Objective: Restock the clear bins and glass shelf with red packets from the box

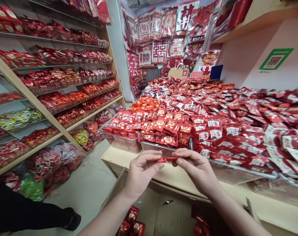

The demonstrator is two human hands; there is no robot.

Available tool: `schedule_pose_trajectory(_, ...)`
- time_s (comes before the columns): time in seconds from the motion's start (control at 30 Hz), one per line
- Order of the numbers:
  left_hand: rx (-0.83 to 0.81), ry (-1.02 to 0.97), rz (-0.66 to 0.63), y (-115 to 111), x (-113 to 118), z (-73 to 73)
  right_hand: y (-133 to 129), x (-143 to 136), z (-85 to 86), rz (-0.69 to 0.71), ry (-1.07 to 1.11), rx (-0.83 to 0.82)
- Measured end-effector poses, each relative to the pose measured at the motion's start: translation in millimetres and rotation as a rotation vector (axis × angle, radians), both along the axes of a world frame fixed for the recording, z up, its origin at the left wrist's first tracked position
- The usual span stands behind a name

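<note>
The bare left forearm [109,209] slants up toward the right, the bare right forearm [237,211] up toward the left. The left hand [140,170] and right hand [197,167] face each other, nearly level and a little apart, both closed in a pinch, each thumb below the bent fingers, with knuckles raised and wrists lower.

The held packet [167,159] above the cream table [114,157] is red. On the table lie gold-printed red packets [170,124], white-panelled red packets [216,133] and bright orange packets [145,104]; behind it, a double-happiness sheet [145,58] is patterned red and white.
</note>
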State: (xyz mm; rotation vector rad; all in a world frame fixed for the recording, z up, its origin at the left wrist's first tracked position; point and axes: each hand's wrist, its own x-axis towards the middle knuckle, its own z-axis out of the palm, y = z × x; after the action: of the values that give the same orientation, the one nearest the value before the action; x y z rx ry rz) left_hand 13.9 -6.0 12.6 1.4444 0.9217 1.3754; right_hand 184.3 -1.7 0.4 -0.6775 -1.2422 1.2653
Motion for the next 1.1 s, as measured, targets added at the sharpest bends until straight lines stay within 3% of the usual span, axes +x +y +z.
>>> schedule_pose_trajectory(0.2, 0.728, 0.361, 0.061, -1.6, -11.5, -0.7, -5.7, -3.9, 5.2, -0.042, -0.02, 0.084)
schedule_pose_trajectory(0.27, 0.832, 0.424, 0.057, -1.9, -13.1, -1.8, -6.9, -4.8, 6.2, -0.061, -0.048, 0.124)
schedule_pose_trajectory(0.4, 0.891, 0.453, 0.08, -3.6, -12.3, -2.4, -7.1, -3.9, 7.2, -0.081, -0.098, 0.174)
schedule_pose_trajectory(0.5, 0.722, 0.399, 0.091, -8.0, -8.5, -1.0, -6.2, -2.4, 9.3, -0.083, -0.148, 0.139)
schedule_pose_trajectory(0.63, 0.132, 0.164, 0.127, -13.2, 0.3, 0.2, -5.6, -2.3, 11.0, -0.089, -0.21, -0.018)
schedule_pose_trajectory(0.73, -0.168, -0.022, 0.074, -12.5, 4.9, -1.2, -5.6, -3.6, 8.5, -0.077, -0.176, -0.142)
schedule_pose_trajectory(0.9, -0.336, -0.206, -0.013, -9.1, 6.0, -3.1, -5.0, -4.8, 2.8, -0.036, -0.081, -0.225)
schedule_pose_trajectory(1.1, -0.308, -0.12, -0.003, -10.0, 7.6, -4.2, -3.7, -5.1, 3.7, -0.076, -0.136, -0.196)
